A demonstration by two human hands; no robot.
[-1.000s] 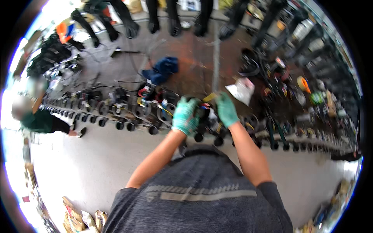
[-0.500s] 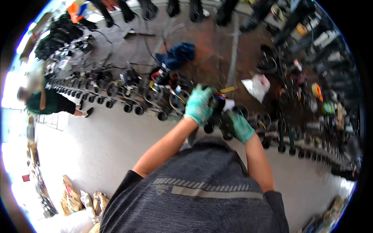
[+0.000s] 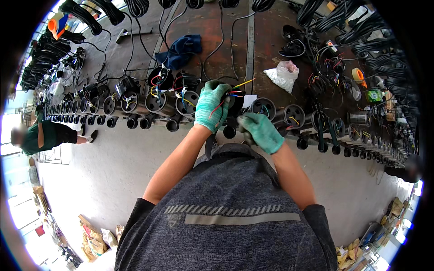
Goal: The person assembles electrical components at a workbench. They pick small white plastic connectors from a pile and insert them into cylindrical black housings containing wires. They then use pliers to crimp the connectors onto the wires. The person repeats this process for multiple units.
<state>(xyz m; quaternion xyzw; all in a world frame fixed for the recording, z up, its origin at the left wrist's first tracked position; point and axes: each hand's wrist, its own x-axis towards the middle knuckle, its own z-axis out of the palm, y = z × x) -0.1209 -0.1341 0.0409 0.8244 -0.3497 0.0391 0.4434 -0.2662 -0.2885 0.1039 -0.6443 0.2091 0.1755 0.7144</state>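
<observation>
My left hand [image 3: 211, 107], in a green knit glove, is closed around a dark part at the table's near edge. From that part stick out coloured wires [image 3: 235, 93], red, blue and yellow among them. Just right of it my right hand [image 3: 263, 132], gloved alike, has its fingers curled together; what they hold, if anything, is hidden. Between the hands shows a black round housing [image 3: 235, 108], with a small white piece [image 3: 249, 100] beside it. Further right stands a round black housing [image 3: 262, 108] with wires inside.
Wired housings [image 3: 157, 103] line the table edge on both sides. On the brown table [image 3: 266, 45] lie a blue cloth [image 3: 183, 50], a bag of small white pieces [image 3: 282, 77] and an orange tape roll [image 3: 358, 76]. Coiled black cables [image 3: 138, 7] run along the far side. Another person [image 3: 38, 131] stands at left.
The view has shifted, and the table's things appear further left or higher. My right hand has come lower and slightly away from the left, and the coloured wires now show clearly.
</observation>
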